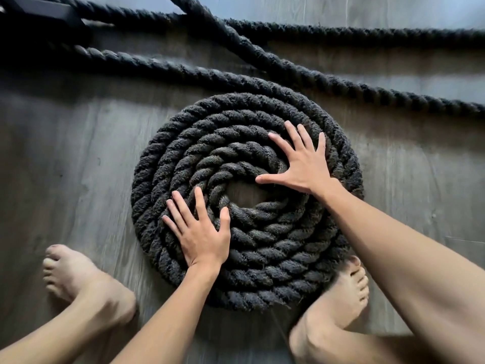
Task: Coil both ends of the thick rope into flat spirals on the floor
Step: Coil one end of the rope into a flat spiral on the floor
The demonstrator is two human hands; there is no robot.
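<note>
A thick black twisted rope lies on the grey wooden floor, wound into a flat spiral (246, 282) of several turns with a small bare gap at its centre. My left hand (199, 232) presses flat on the spiral's lower-left turns, fingers spread and straight. My right hand (301, 164) presses flat on the upper-right turns, fingers splayed, thumb pointing toward the centre. The outermost turn leaves the coil at the top and runs off to the upper left as a loose length of rope (157, 67).
More stretches of the same rope (341, 35) cross the floor behind the coil, one running diagonally to the right edge. A dark block (44, 11) sits at the top left. My bare feet (78, 282) stand on either side of the coil's near edge.
</note>
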